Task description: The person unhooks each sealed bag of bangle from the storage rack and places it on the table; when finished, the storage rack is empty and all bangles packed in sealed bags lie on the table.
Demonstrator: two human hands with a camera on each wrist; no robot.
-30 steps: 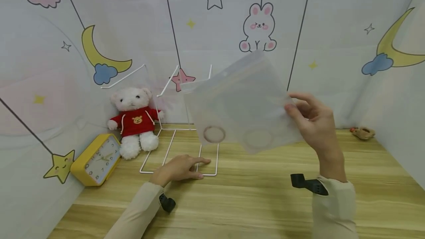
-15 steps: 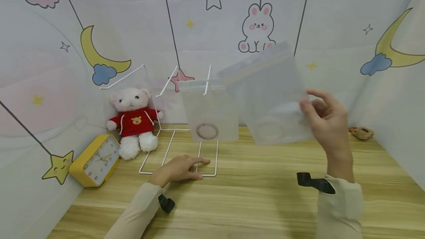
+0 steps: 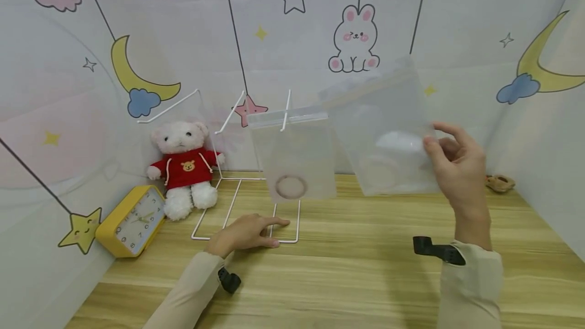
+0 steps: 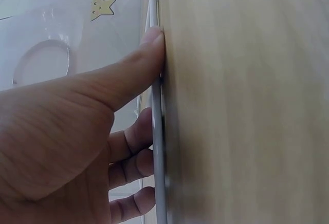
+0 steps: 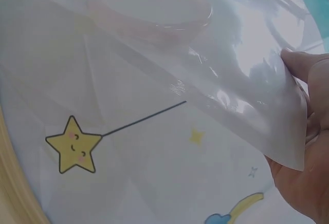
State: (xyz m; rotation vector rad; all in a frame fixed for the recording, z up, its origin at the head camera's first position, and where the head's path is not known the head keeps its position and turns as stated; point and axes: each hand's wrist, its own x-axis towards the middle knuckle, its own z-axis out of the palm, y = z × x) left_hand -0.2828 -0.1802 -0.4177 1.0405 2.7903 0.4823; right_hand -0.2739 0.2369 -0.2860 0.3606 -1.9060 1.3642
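My right hand (image 3: 459,166) pinches a clear zip bag (image 3: 379,121) by its right edge, tilted in the air right of the white wire rack (image 3: 298,217). A pale bangle-like ring (image 5: 154,26) shows through this bag in the right wrist view. A second zip bag (image 3: 297,149) hangs at the rack's right arm, with a brownish ring (image 3: 291,187) low inside it. Its upper corner overlaps the held bag in the head view. My left hand (image 3: 249,230) rests on the rack's base, thumb at the front bar (image 4: 158,131) and index finger stretched out.
Left of the rack sits a white teddy bear (image 3: 185,166) in a red hoodie. A yellow alarm clock (image 3: 132,220) stands in front of it. At the far right lies a small brown wooden-looking object (image 3: 500,183). Patterned fabric (image 3: 457,14) walls the wooden table (image 3: 343,278).
My right hand has moved right with its bag, away from the rack. The hanging bag, partly covered before, now shows and has swung a little. My left hand has stayed put.
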